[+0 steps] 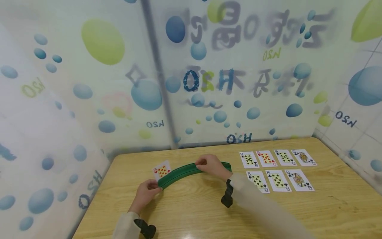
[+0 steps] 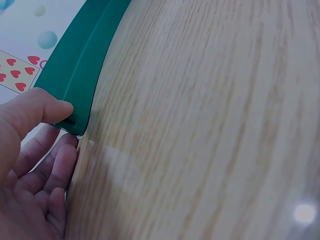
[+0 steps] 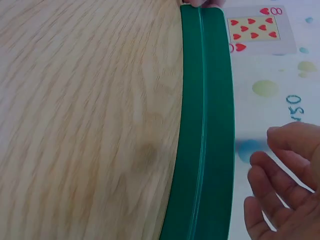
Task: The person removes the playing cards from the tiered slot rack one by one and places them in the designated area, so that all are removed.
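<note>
My left hand [image 1: 146, 193] pinches the left end of a curved green playing-card holder [image 1: 179, 175]. In the left wrist view its thumb [image 2: 57, 110] lies on top of the green strip, with the other fingers low at its end. An eight of hearts [image 1: 162, 170] stands tilted at the holder's left end; its lower edge is hidden. Over the right half of the holder is my right hand [image 1: 212, 166], fingers loosely bent. The right wrist view shows nothing between those fingers [image 3: 270, 187], which appear beside the strip.
To the right, several playing cards lie face up in two rows: the far row includes a nine of hearts [image 1: 266, 158], the near row a black eight [image 1: 278, 181] and a face card [image 1: 299, 180]. Patterned walls [image 1: 253, 83] border the wooden table [image 1: 191, 212] behind and at both sides.
</note>
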`<state>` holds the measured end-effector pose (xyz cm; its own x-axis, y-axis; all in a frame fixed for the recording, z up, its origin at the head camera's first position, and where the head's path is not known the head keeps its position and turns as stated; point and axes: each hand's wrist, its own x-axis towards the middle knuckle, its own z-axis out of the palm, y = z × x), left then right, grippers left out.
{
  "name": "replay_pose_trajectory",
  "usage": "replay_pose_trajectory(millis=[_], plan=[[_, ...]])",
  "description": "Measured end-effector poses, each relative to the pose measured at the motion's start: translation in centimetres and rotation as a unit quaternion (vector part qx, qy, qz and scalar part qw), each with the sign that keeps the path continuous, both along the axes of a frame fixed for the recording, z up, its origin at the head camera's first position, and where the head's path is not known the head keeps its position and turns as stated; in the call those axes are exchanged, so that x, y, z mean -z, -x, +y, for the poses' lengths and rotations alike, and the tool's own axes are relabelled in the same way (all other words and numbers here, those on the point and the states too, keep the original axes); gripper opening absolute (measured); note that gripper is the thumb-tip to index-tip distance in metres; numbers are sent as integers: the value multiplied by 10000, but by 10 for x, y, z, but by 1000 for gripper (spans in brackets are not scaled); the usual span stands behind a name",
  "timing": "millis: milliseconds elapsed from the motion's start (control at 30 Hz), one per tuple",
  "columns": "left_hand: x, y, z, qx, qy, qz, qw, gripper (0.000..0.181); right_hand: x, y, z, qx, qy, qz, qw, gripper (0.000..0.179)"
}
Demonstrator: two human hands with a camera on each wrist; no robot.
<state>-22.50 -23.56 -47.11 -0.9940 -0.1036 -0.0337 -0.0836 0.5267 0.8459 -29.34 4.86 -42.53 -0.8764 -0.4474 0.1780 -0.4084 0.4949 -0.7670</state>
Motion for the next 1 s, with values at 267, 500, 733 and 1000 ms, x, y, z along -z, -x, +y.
replay_pose_trajectory(millis=[267,500,733,1000], plan=[[0,-1,0,0,-89,-34,10000,29,-1,5,-38,-235,-12,120,9997,13],[0,1,1,-74,-127,-56,9999,28,-3,6,-63,-445,19,93,9990,15],[1,2,2,-64,-117,0,9999,28,-2,6,-77,-537,-11,-72,9985,15],[-1,0,2,-92,-100,-39,9999,30,9,8,-89,-445,-57,-60,9990,13]])
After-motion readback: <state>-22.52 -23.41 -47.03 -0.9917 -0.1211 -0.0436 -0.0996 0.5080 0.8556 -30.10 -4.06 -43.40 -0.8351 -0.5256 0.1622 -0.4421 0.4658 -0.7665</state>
